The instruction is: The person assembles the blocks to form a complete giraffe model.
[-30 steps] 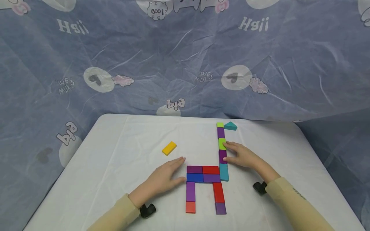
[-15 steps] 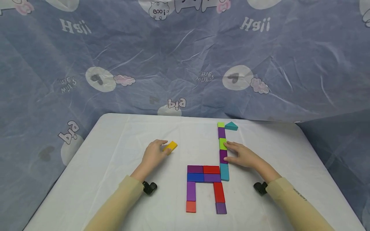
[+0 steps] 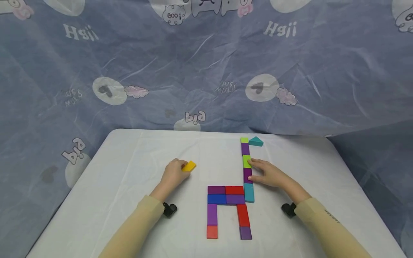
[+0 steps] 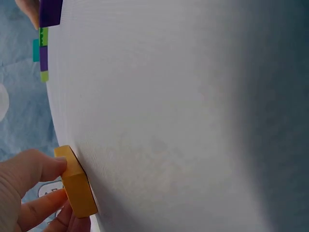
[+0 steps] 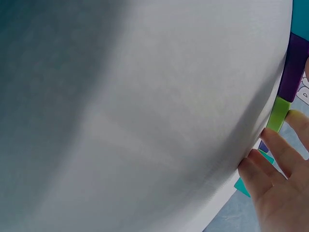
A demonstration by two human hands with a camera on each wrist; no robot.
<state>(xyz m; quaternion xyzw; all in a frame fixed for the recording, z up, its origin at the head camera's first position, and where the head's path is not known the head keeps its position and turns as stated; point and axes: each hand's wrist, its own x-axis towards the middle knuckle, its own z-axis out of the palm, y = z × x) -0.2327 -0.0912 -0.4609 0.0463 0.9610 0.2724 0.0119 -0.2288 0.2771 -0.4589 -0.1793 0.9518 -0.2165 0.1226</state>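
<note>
My left hand (image 3: 174, 173) pinches a yellow rectangular block (image 3: 190, 166) on the left half of the table. In the left wrist view, thumb and fingers grip the two sides of the yellow block (image 4: 78, 186). On the right, my right hand (image 3: 269, 173) rests beside a column of blocks. Its fingertips touch a lime green block (image 3: 246, 161), and its thumb lies at a dark purple block (image 3: 247, 175) just below. From the right wrist view, the spread fingers of the right hand (image 5: 277, 169) lie along the column.
A teal block (image 3: 249, 192) ends the column, joining flat rows of purple, red and blue blocks (image 3: 217, 199). Two legs of blocks extend toward me, one topped by a red block (image 3: 243, 215). A teal triangular block (image 3: 256, 141) lies at the column's far end. White cloth covers the table (image 3: 145, 150).
My left hand has moved from beside the block rows, away from me and leftward, to the yellow block and now pinches it. The right hand has stayed at the column.
</note>
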